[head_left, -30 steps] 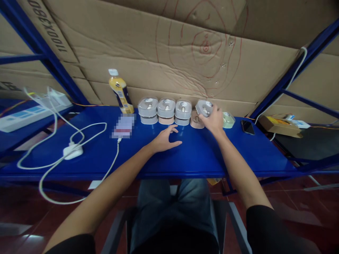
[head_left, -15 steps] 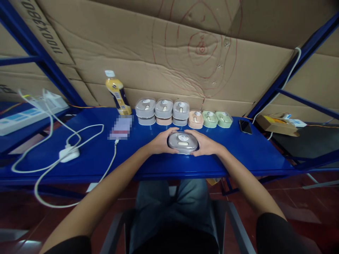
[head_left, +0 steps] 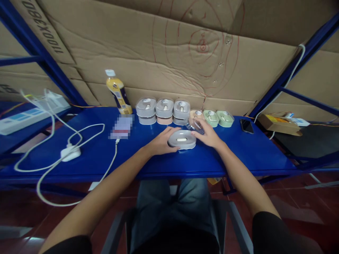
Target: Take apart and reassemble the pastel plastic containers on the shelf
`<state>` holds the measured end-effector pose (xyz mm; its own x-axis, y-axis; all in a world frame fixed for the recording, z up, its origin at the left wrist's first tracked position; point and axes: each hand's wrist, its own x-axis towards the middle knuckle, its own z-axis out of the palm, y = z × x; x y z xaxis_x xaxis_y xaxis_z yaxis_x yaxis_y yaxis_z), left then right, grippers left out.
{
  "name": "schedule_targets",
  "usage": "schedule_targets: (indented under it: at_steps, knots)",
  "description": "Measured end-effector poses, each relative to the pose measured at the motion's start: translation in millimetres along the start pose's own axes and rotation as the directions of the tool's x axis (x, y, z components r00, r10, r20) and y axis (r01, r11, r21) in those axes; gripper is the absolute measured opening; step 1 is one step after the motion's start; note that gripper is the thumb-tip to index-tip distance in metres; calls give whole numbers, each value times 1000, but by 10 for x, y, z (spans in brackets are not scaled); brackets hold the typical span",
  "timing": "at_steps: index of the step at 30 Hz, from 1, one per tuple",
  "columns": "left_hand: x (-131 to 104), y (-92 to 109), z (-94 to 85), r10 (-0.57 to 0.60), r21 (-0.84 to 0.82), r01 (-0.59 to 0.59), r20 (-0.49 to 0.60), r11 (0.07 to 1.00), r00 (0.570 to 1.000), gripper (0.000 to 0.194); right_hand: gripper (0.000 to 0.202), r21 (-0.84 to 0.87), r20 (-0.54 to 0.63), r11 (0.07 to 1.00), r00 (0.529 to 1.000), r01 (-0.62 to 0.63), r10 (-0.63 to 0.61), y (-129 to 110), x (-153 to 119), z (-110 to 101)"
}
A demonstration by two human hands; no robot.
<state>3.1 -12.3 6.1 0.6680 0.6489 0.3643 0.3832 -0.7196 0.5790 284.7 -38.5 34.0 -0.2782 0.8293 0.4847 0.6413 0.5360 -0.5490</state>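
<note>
Left hand on grey box, clear lid in right hand

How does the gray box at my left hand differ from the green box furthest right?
The green box wears a clear cover; the gray box has none on. The gray box is gripped by your left hand; the green box stands untouched at the row's right end. Both have rounded corners and a pale bar on top.

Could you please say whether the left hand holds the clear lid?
No, the left hand holds the gray box; the right hand holds the lid.
</note>
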Motion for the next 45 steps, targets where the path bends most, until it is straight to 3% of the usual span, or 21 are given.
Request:
schedule_targets:
  at_steps: [3, 5, 10, 14, 18, 20, 24, 27, 34, 39, 45]
  knots:
    - [-8, 19, 24, 69, 53, -71, 51, 996, 996, 50, 68, 56, -91, 989, 986, -137, 141, 185, -30, -122]
    - [-4, 17, 30, 75, 62, -77, 40, 995, 996, 43, 65, 90, -121, 980, 974, -179, 189, 248, -33, -151]
    - [15, -116, -120, -4, 59, 9, -72, 998, 997, 41, 62, 71, -117, 986, 981, -149, 156, 244, -28, -180]
    - [0, -311, -322, -107, 114, 125, -148, 986, 983, 47, 66, 21, 17, 981, 981, -191, 191, 265, -51, -239]
    - [-19, -382, -390, -187, 128, 205, -143, 970, 972, 52, 71, 5, 147, 979, 968, -206, 203, 309, -69, -258]
    - [-14, -344, -374, -182, 103, 199, -153, 975, 971, 53, 71, -1, 131, 980, 972, -198, 197, 308, -66, -254]
    - [14, -167, -276, -72, 31, 79, -179, 996, 981, 50, 71, -1, -62, 992, 990, -128, 128, 242, -49, -263]
    - [24, -23, -161, -13, 18, 16, -147, 1000, 989, 62, 75, 34, -84, 999, 996, -13, 16, 129, -37, -257]
    - [41, 54, 68, -102, -59, 100, -46, 993, 994, 101, 82, 31, 151, 983, 972, 179, -181, -184, 56, 4]
    - [63, -15, 139, -172, -130, 167, -27, 977, 985, 128, 88, -21, 272, 982, 946, 189, -176, -201, 130, 190]
    - [62, -36, 161, -165, -176, 158, -30, 972, 986, 128, 90, -44, 259, 982, 952, 183, -166, -124, 87, 256]
